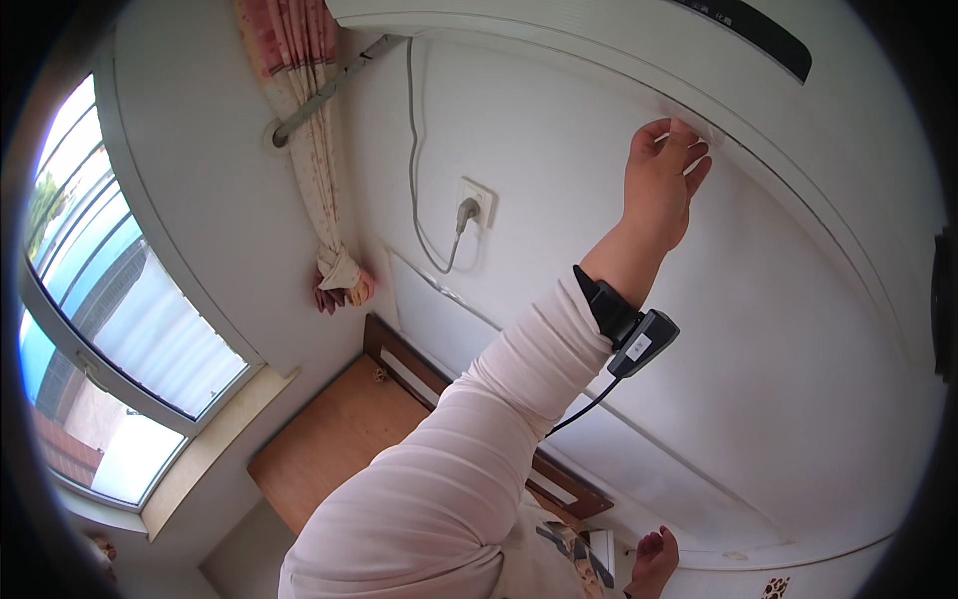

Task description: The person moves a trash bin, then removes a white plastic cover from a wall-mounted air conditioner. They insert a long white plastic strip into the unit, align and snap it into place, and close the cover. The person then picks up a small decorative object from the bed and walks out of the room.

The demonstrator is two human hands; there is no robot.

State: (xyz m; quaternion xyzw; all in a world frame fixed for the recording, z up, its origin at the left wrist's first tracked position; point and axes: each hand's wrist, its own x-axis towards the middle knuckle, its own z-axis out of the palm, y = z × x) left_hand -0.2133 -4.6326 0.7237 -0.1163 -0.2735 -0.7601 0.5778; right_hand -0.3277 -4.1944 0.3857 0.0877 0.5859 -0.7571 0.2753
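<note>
My left hand (661,185) is raised to the lower edge of a white wall-mounted air conditioner (599,45). Thumb and forefinger are pinched together at that edge, and the other fingers curl loosely beside them. What the fingertips grip, if anything, is too small to make out. A black strap with a small black device (644,342) and a cable sits round my left wrist, above a pale pink sleeve (449,449). Low down in the picture, my right hand (654,564) hangs apart from everything, its fingers curled in, with nothing visible in them.
A grey plug (467,213) sits in a wall socket, its cord running up behind the air conditioner. Left of it hang a knotted floral curtain (319,170) and a wrapped pipe (334,90) entering the wall. Below are a wooden bed frame (344,429) and a barred window (120,290).
</note>
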